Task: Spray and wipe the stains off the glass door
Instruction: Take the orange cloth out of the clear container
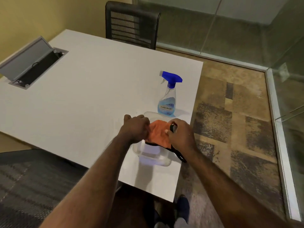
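Task judged at its very start: at lower centre of frame the left hand (136, 127) and right hand (179, 130) were both at the orange microfibre cloth (158, 134), which lay over a clear plastic container (154, 159) on the white table (82, 96); left fingers curled closed on the cloth's left edge, right thumb and fingers pinched on its right edge. Just beyond, right of centre, the blue-trigger spray bottle (167, 96) stood upright and untouched. The glass door (289, 99) lay at far right, well apart; spraying and wiping apparently not yet begun, stains too indistinct to assess.
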`<state>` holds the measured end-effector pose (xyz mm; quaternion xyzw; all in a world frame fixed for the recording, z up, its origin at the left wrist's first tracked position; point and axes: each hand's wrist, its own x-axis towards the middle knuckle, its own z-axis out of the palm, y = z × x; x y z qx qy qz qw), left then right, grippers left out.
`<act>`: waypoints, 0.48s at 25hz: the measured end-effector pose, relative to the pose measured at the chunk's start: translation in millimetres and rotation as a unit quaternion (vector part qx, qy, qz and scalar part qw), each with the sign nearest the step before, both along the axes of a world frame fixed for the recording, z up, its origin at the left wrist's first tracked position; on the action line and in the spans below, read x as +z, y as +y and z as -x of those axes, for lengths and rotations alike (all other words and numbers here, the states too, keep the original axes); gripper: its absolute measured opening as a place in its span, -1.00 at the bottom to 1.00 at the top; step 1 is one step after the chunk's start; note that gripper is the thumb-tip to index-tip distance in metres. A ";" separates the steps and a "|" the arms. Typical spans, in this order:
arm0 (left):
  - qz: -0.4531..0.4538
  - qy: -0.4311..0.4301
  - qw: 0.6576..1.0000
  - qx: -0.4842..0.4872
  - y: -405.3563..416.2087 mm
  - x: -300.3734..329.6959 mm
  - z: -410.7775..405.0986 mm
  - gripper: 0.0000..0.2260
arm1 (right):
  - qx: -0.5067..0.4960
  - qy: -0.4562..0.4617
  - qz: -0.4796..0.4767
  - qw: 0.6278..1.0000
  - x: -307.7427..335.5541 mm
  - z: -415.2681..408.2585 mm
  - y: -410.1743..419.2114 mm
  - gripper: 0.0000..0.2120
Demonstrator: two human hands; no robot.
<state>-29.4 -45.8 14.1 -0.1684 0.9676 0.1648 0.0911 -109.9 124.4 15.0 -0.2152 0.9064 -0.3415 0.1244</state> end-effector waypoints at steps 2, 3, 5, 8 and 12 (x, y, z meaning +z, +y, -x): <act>-0.049 0.094 0.994 0.020 1.9 25.8 -4.5 -0.67 | 0.000 0.005 0.073 0.997 27.9 5.4 17.4 -0.77; -0.067 0.156 0.985 0.020 3.6 37.7 -6.0 -0.68 | 0.004 0.019 0.109 0.994 44.0 8.3 27.1 -0.77; -0.100 0.269 0.958 0.019 12.8 59.9 -8.0 -0.72 | 0.011 0.051 0.167 0.985 77.0 14.0 50.3 -0.76; -0.203 0.323 0.924 0.020 41.4 94.7 -5.7 -0.77 | 0.011 0.094 0.212 0.973 122.0 22.6 92.3 -0.70; -0.264 0.344 0.901 -0.007 114.5 143.5 7.1 -0.83 | -0.012 0.140 0.256 0.956 170.1 27.7 177.9 -0.64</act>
